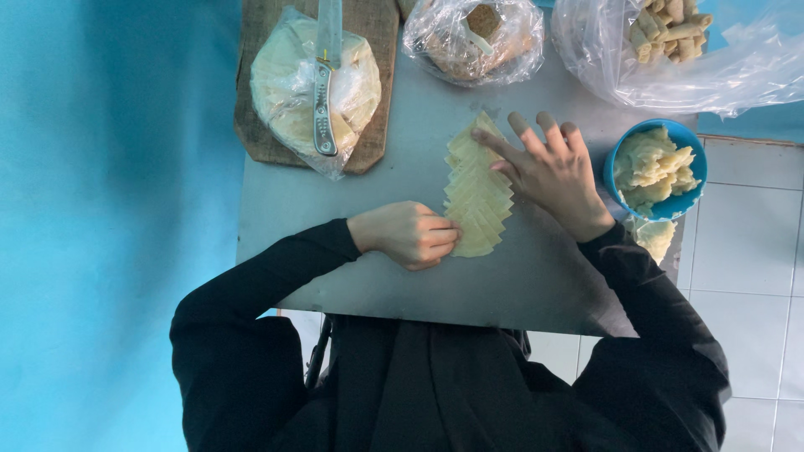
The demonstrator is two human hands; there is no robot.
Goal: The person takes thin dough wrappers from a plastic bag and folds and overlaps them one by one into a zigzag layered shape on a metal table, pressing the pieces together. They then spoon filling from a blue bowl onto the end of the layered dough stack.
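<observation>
Pressing: our right hand [548, 172] lies flat, fingers spread, on the fanned wrappers [477, 197].
Pinching: our left hand [410, 234] grips their near end.
Beside wrappers: blue bowl [620, 163].

A grey metal table [402, 276] carries fanned dough sheets [477, 197], a wooden board [251, 125] and plastic bags [469, 38].

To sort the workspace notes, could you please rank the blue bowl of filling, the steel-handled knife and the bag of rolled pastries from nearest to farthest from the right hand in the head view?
From the right hand:
1. Blue bowl of filling, just beside it.
2. Bag of rolled pastries, at the table's far corner.
3. Steel-handled knife, across on the wooden board.
</observation>
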